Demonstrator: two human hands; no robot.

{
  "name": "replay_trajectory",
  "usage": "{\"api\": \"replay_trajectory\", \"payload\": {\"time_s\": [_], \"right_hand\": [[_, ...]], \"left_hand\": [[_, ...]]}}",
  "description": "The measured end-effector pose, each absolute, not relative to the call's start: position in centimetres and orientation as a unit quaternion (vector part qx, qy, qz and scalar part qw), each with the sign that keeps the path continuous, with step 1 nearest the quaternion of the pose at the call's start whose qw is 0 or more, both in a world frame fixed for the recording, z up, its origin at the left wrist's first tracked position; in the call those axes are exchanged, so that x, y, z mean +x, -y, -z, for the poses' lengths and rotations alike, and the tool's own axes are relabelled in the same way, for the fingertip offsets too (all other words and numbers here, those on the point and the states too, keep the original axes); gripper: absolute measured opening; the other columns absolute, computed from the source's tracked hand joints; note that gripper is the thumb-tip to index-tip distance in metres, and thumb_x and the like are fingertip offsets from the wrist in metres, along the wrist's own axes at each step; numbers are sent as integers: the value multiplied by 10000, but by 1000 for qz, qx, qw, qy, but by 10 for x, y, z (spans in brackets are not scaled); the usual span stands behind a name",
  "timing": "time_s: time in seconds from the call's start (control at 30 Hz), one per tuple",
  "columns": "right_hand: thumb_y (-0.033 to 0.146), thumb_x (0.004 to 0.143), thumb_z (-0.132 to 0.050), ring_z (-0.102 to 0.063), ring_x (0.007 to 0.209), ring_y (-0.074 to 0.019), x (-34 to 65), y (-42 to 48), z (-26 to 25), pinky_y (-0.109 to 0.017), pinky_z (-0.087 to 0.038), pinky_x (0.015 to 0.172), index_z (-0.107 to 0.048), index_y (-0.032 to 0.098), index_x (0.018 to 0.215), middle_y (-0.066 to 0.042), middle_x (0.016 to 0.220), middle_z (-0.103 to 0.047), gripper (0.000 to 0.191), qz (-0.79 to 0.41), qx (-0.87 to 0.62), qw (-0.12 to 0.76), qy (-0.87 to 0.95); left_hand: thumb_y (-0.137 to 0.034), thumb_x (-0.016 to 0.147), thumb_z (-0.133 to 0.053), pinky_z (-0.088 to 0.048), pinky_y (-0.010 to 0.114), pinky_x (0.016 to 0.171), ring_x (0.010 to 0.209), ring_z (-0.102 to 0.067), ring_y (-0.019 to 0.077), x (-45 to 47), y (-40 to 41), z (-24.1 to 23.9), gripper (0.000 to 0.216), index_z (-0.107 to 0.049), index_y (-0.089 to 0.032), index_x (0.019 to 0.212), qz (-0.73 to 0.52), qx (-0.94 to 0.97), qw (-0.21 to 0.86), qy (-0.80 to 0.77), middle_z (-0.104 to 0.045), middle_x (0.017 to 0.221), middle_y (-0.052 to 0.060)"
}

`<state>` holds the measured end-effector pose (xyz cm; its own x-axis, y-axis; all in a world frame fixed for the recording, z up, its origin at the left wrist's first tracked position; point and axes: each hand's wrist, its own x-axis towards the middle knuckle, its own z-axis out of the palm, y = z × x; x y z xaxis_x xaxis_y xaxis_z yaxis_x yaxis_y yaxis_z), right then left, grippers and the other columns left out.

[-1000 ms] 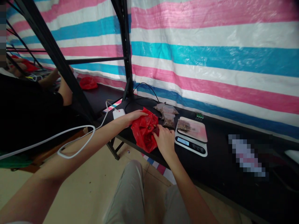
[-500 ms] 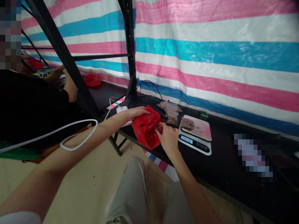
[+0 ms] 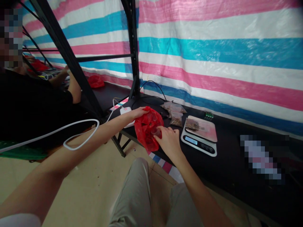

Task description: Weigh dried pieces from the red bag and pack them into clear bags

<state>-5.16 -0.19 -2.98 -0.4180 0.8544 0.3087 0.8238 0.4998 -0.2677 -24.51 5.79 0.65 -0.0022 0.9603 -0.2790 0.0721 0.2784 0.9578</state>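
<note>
A red plastic bag [image 3: 147, 127] sits at the near edge of a black table [image 3: 227, 160]. My left hand [image 3: 139, 112] grips the bag's upper rim, fingers closed on the plastic. My right hand [image 3: 168, 139] is at the bag's mouth, pinching a small clear cup [image 3: 155, 131] held inside the opening. Just right of my right hand stands a white kitchen scale [image 3: 199, 138] with a small clear bag of brown bits [image 3: 192, 124] lying on its platform. Several more small filled bags [image 3: 175, 111] lie behind the red bag.
A white charger block [image 3: 126, 111] with a white cable [image 3: 78, 130] lies left of the bag. Black rack posts [image 3: 133, 47] rise at the table's back against a striped tarp. Another person in black [image 3: 28, 104] works at the left. A small green item [image 3: 208, 115] lies behind the scale.
My right hand has drawn slightly out of the bag, and the small clear cup now shows at the opening. My left hand keeps its hold on the rim. The view shifted slightly.
</note>
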Motion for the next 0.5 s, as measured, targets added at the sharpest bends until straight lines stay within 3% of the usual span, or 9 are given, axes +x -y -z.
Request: {"api": "replay_trajectory", "payload": {"time_s": [0.27, 0.37, 0.5], "right_hand": [[405, 791, -571, -580, 876, -200, -64, -3, 46, -322, -239, 721, -595, 254, 1005, -18, 875, -690, 263, -100, -550, 243, 793], [393, 796, -567, -585, 879, -194, -65, -2, 48, -318, -238, 720, -588, 250, 1004, -12, 883, -692, 254, -105, -553, 257, 786], [395, 787, -580, -589, 868, -209, -65, -2, 48, -326, -237, 730, -587, 241, 1002, -19, 894, -694, 265, -104, -557, 259, 782]], "left_hand": [[-290, 734, -628, -485, 296, 748, 692, -633, 167, -221, -59, -25, 244, -660, -118, 904, -420, 515, 498, -556, -690, 766, 45], [-370, 757, -596, -471, 285, 726, 752, -635, 200, -215, -59, -32, 270, -656, -125, 851, -367, 580, 407, -602, -686, 779, 53], [-573, 738, -544, -440, 284, 752, 878, -622, 274, -211, -55, -36, 435, -606, -156, 630, -254, 629, 246, -693, -666, 748, 95]]}}
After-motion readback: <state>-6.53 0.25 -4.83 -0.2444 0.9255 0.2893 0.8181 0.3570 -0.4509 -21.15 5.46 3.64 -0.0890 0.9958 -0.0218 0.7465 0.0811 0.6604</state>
